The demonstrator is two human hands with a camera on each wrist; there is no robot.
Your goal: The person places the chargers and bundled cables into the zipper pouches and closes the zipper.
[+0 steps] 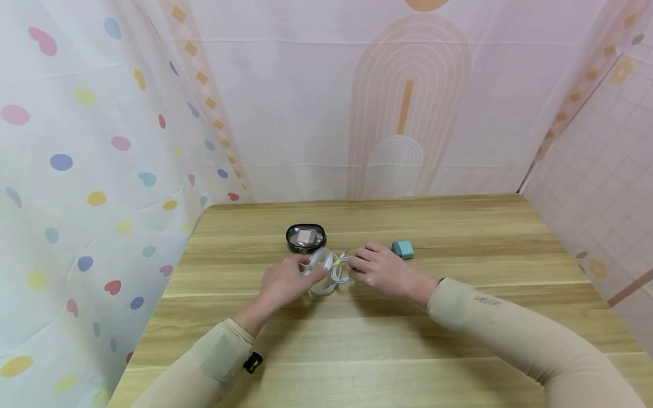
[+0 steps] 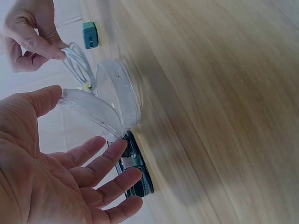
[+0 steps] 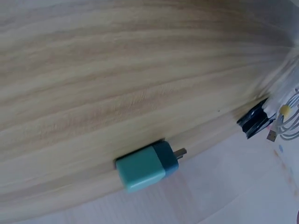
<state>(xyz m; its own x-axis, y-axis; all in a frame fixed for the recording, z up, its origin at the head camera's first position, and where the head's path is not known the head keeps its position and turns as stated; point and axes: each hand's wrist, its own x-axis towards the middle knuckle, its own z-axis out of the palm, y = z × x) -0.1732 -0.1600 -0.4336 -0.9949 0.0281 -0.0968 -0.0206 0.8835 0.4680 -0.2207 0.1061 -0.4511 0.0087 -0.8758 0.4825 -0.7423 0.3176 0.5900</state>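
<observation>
Around the middle of the wood-grain table (image 1: pixel 367 345), someone's right hand (image 1: pixel 380 269) has a coiled white USB cable (image 1: pixel 340 272) pinched in its fingertips, held up just beside an open clear plastic case (image 2: pixel 119 91). Cable's looped neatly, cinched with a yellow tie (image 3: pixel 284 110), and a metal USB plug (image 3: pixel 272 136) pokes out of the bundle. Left hand (image 1: pixel 289 279) grips the case's tilted-up lid (image 2: pixel 91 109), thumb on the edge, other fingers fanned out in the wrist view. So the raised lid sits between that palm and the cable. Right behind is a dark-rimmed see-through case (image 1: pixel 306 247) with a pale pink block (image 1: pixel 306 237) inside; from the left wrist, fingers and lid cover part of it. Past the right hand there's a two-tone teal charger (image 1: pixel 405 250) lying on its side, metal prongs (image 3: pixel 180 152) showing, and behind everything hangs an arch-print curtain (image 1: pixel 408 113)
</observation>
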